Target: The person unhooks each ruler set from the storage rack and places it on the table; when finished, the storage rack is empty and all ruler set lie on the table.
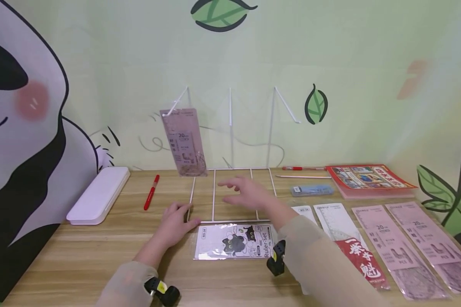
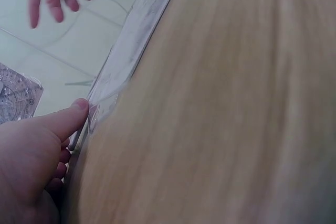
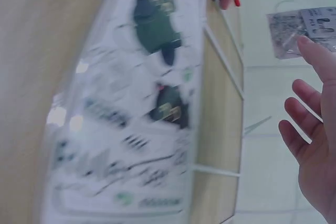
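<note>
A white wire display rack stands on the table against the wall, with three slanting prongs at its top. My left hand grips the front left corner of its base; in the left wrist view the thumb lies along the corner with the fingers curled below. Over the base hovers my right hand, fingers spread and holding nothing. A pink ruler-set packet hangs from the left prong. Flat before the rack lies a white ruler-set packet with black cats.
Left are a white pencil case and a red pen. Right are another red pen, a pencil, a blue packet and a red-covered book. More packets, including pink ruler packets, lie front right.
</note>
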`<action>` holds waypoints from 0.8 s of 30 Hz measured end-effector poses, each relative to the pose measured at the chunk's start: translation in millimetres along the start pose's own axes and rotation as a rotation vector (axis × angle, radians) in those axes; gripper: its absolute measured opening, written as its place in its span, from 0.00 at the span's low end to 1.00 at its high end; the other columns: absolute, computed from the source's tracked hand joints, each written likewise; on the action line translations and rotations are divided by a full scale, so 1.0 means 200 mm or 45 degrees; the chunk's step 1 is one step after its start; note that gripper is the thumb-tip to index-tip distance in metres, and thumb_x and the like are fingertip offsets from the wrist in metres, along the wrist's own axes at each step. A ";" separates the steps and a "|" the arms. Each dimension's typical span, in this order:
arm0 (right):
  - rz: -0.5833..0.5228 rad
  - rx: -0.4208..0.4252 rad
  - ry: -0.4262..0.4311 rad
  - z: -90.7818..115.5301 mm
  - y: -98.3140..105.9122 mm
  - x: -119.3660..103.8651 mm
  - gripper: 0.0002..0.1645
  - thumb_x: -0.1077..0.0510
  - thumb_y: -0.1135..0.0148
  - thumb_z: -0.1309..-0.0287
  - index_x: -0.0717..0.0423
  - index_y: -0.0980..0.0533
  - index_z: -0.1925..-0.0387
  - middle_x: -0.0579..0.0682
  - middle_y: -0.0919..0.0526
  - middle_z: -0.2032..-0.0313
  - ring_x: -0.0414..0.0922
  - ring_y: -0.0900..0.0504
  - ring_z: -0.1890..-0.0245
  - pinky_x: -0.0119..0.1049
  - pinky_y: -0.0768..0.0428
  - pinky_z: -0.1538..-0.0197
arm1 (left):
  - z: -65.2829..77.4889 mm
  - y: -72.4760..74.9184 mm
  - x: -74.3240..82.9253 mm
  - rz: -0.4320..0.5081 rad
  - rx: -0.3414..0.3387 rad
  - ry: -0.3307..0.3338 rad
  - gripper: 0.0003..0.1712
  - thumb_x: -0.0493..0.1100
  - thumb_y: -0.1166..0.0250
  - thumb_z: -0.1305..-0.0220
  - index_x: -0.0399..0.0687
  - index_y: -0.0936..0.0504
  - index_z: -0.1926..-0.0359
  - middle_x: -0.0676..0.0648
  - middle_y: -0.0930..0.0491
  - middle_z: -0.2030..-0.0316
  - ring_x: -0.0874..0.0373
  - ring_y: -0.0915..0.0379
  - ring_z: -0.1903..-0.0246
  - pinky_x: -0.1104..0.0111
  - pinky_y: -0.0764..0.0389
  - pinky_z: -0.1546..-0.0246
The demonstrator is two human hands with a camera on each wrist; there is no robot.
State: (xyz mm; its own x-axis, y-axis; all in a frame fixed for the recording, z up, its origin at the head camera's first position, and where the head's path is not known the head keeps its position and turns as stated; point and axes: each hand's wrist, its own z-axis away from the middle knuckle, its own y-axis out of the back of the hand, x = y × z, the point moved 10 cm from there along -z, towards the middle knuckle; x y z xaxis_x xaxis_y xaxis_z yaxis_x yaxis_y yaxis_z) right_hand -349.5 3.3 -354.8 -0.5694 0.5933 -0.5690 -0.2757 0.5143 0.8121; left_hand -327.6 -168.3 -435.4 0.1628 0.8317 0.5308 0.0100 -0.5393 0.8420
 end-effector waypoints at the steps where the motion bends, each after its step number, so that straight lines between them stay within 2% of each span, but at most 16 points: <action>1: 0.011 0.019 -0.004 -0.02 0.02 -0.01 0.30 0.49 0.38 0.42 0.50 0.30 0.38 0.58 0.27 0.46 0.55 0.25 0.50 0.46 0.26 0.50 | 0.00 0.00 0.00 0.001 -0.004 0.004 0.35 0.53 0.35 0.41 0.38 0.29 0.38 0.36 0.34 0.44 0.41 0.41 0.45 0.49 0.38 0.44; 4: 0.045 0.072 -0.005 -0.06 0.07 -0.05 0.31 0.48 0.38 0.42 0.48 0.31 0.37 0.57 0.27 0.45 0.53 0.25 0.50 0.46 0.26 0.50 | 0.00 -0.01 0.00 0.010 -0.009 0.000 0.35 0.53 0.35 0.41 0.38 0.30 0.38 0.36 0.34 0.43 0.41 0.41 0.45 0.49 0.38 0.44; 11: 0.159 0.143 0.068 -0.19 0.19 -0.17 0.31 0.48 0.37 0.42 0.49 0.30 0.38 0.54 0.30 0.40 0.50 0.33 0.39 0.45 0.35 0.39 | 0.00 0.01 0.00 0.014 0.008 -0.023 0.34 0.52 0.35 0.41 0.37 0.29 0.39 0.34 0.34 0.43 0.40 0.41 0.45 0.48 0.38 0.45; 18: 0.074 0.172 0.003 -0.31 0.22 -0.23 0.32 0.46 0.38 0.41 0.46 0.32 0.36 0.52 0.38 0.33 0.49 0.41 0.33 0.46 0.41 0.36 | 0.01 0.03 -0.01 -0.004 0.004 -0.026 0.34 0.52 0.35 0.41 0.36 0.29 0.39 0.33 0.34 0.43 0.38 0.40 0.44 0.47 0.38 0.44; 24: 0.053 0.175 -0.008 -0.35 0.22 -0.27 0.34 0.46 0.39 0.41 0.48 0.34 0.35 0.52 0.40 0.32 0.49 0.42 0.33 0.47 0.41 0.36 | 0.01 0.02 0.02 0.004 0.006 -0.039 0.34 0.52 0.35 0.41 0.36 0.29 0.40 0.33 0.33 0.44 0.39 0.40 0.44 0.48 0.39 0.44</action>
State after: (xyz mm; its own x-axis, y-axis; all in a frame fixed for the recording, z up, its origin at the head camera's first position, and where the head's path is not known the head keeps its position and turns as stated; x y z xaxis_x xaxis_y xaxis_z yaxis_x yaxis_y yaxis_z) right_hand -385.7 -49.1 -278.5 -0.5734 0.6195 -0.5361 -0.1432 0.5686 0.8101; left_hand -325.6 -167.1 -429.2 0.1928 0.8257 0.5301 0.0139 -0.5424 0.8400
